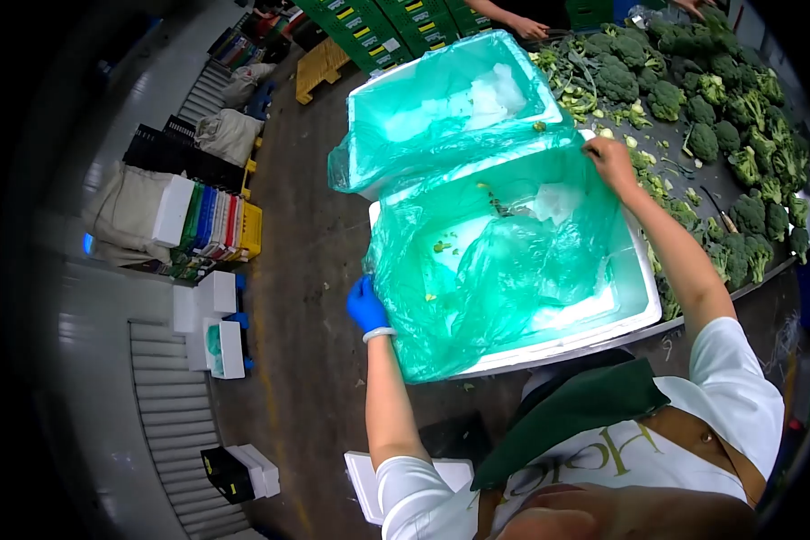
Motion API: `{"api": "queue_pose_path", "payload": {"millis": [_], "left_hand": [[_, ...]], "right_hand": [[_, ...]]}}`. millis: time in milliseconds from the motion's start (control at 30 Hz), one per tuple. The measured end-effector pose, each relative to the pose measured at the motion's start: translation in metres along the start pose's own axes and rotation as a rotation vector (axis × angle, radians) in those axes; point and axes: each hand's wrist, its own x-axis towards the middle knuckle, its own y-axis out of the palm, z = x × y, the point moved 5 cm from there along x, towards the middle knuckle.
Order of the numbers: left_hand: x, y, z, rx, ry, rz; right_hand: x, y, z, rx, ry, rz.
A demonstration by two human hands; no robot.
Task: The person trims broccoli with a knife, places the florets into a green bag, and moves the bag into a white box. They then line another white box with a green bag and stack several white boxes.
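In front of me stands a white foam box (pixel 641 274) lined with a thin green plastic bag (pixel 477 306). Small broccoli scraps (pixel 442 247) and some pale, ice-like clumps show inside it. My left hand (pixel 366 306), in a blue glove, is closed on the bag's edge outside the box's left side. At the far right corner, my bare right hand (pixel 612 165) pinches the bag by the rim. Behind it, touching, is a second foam box (pixel 549 110), also lined with green plastic and holding a whitish clump.
Broccoli heads (pixel 616 81) crowd a dark table (pixel 666 144) on the right, and a knife (pixel 718 209) lies among them. Another person's hand (pixel 528 28) is at the table's far side. Green crates (pixel 369 36) are stacked behind. Foam boxes (pixel 216 328) and a roller conveyor (pixel 175 432) stand left.
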Motion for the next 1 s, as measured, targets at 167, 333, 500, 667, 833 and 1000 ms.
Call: {"api": "queue_pose_path", "payload": {"millis": [167, 333, 500, 667, 833, 1000], "left_hand": [[0.029, 0.025, -0.023, -0.340, 0.116, 0.061], [-0.013, 0.072, -0.083, -0.669, 0.039, 0.477], [-0.190, 0.136, -0.148, -0.698, -0.167, 1.049], [-0.247, 0.143, -0.195, -0.796, -0.194, 1.227], [-0.220, 0.075, -0.232, -0.280, 0.425, 1.175], [-0.154, -0.028, -0.174, -0.540, -0.043, 0.375]], "right_hand": [[-0.104, -0.007, 0.160, 0.760, 0.099, 0.590], [-0.237, 0.008, 0.257, 0.770, -0.487, 1.068], [-0.220, -0.029, 0.258, 0.765, -0.439, 1.107], [-0.164, -0.117, 0.267, 0.935, -0.592, 1.317], [-0.069, -0.113, 0.178, 0.609, -0.021, 0.579], [-0.148, -0.016, 0.204, 0.591, -0.610, 0.899]]}}
